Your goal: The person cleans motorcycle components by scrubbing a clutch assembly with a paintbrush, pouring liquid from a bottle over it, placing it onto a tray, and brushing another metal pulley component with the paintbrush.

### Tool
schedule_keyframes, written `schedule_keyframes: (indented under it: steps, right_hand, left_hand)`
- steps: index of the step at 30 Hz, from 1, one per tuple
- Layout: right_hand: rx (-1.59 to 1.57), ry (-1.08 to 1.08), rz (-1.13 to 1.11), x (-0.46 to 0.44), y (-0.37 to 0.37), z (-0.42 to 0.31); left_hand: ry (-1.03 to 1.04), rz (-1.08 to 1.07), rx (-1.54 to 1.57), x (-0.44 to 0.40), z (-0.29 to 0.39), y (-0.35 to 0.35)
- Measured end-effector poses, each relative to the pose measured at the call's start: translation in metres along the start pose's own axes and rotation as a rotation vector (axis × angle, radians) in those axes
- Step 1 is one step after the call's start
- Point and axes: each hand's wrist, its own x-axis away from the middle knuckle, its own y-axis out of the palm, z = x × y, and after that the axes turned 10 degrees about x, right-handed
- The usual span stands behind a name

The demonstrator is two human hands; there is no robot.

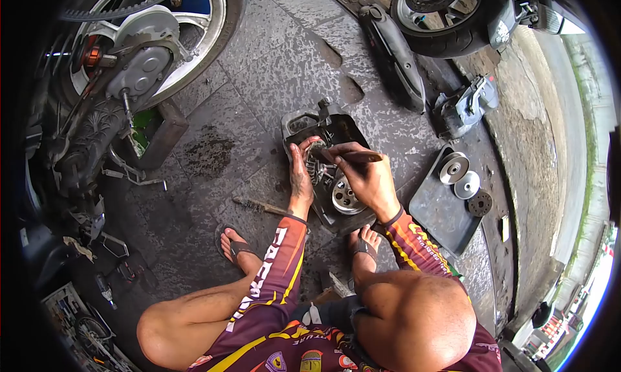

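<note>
My left hand (301, 173) is closed around a dark ribbed metal part (313, 163) above a black tray (291, 129). In my right hand (370, 181) is a brush with a brown wooden handle (362, 156), its head against the part. The bristles are mostly hidden by the part and my fingers. A round silver clutch drum (347, 197) with holes lies in the tray, just below my right hand. Other metal pieces sit in the tray between my hands, too small to make out. Left of the tray, a second brush (262, 206) lies on the floor.
A grey tray (440, 223) at the right holds round metal discs (454, 169). Beyond it lie a grey cover (396, 58) and a plastic housing (467, 107). A scooter's rear wheel and engine (139, 71) stand at the upper left. A drill (105, 289) lies lower left.
</note>
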Motion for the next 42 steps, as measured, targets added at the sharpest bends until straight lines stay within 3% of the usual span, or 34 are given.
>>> schedule_keyframes:
  steps: [3, 5, 7, 9, 10, 13, 15, 18, 21, 23, 25, 26, 29, 31, 33, 35, 37, 38, 39, 41, 42]
  right_hand:
    - [-0.133, -0.039, -0.011, 0.000, 0.004, -0.001]
    - [0.123, 0.104, -0.049, -0.001, -0.007, 0.007]
    - [0.009, 0.090, 0.033, -0.003, -0.007, 0.001]
    - [-0.042, 0.054, 0.013, 0.006, -0.003, -0.016]
    - [-0.002, 0.026, -0.008, 0.012, 0.004, -0.015]
    - [0.171, 0.101, -0.004, 0.018, 0.003, -0.002]
    - [-0.018, 0.183, 0.083, 0.017, 0.001, -0.004]
    - [-0.059, 0.051, 0.061, 0.014, 0.006, -0.017]
    - [0.097, 0.106, 0.144, 0.004, 0.004, -0.004]
    - [-0.029, 0.243, 0.142, 0.006, 0.002, -0.014]
    - [-0.059, 0.076, 0.071, 0.013, 0.004, -0.024]
    - [-0.005, 0.018, 0.078, 0.015, 0.011, -0.016]
    - [0.036, 0.151, 0.143, 0.010, 0.008, 0.007]
    - [0.027, 0.126, 0.132, 0.013, 0.005, -0.006]
    - [-0.075, 0.073, 0.046, 0.020, 0.010, -0.016]
    - [-0.012, 0.171, 0.074, 0.015, 0.010, 0.003]
    - [-0.006, 0.181, 0.143, 0.011, 0.005, 0.005]
    - [-0.093, 0.195, 0.151, 0.015, 0.006, 0.001]
    - [-0.096, 0.209, 0.151, 0.021, 0.008, 0.001]
    - [-0.041, 0.123, 0.035, 0.023, 0.010, 0.006]
    - [0.035, 0.208, 0.043, 0.020, 0.006, 0.011]
  left_hand:
    - [0.056, -0.042, -0.087, -0.005, -0.007, 0.000]
    - [0.080, 0.014, -0.125, -0.008, -0.010, -0.003]
    - [-0.005, 0.063, 0.014, -0.005, -0.003, 0.006]
    - [0.143, 0.104, -0.169, 0.000, -0.004, 0.009]
    - [0.027, 0.096, 0.087, -0.001, -0.007, 0.005]
    - [0.144, 0.156, -0.029, -0.010, -0.006, 0.002]
    - [0.082, 0.137, 0.009, -0.006, -0.006, -0.002]
    - [0.174, 0.113, -0.014, -0.003, -0.010, 0.009]
    - [0.234, 0.161, -0.136, 0.003, -0.003, 0.020]
    - [0.244, 0.154, -0.118, -0.001, -0.007, 0.015]
    - [0.310, 0.144, -0.176, -0.002, -0.012, 0.013]
    - [0.249, 0.159, -0.028, -0.004, -0.015, 0.012]
    - [0.255, 0.229, -0.168, -0.005, -0.015, 0.008]
    - [0.313, 0.256, -0.221, -0.004, -0.016, 0.013]
    - [0.258, 0.240, -0.046, 0.000, -0.015, 0.018]
    - [0.228, 0.255, -0.053, -0.001, -0.017, 0.012]
    - [0.050, 0.294, 0.078, 0.005, -0.008, 0.017]
    - [0.216, 0.259, -0.027, -0.002, -0.020, 0.007]
    - [0.204, 0.263, -0.034, 0.003, -0.022, 0.002]
    - [0.093, 0.107, 0.242, 0.003, -0.014, 0.008]
    - [0.069, 0.050, 0.375, 0.003, -0.009, 0.012]
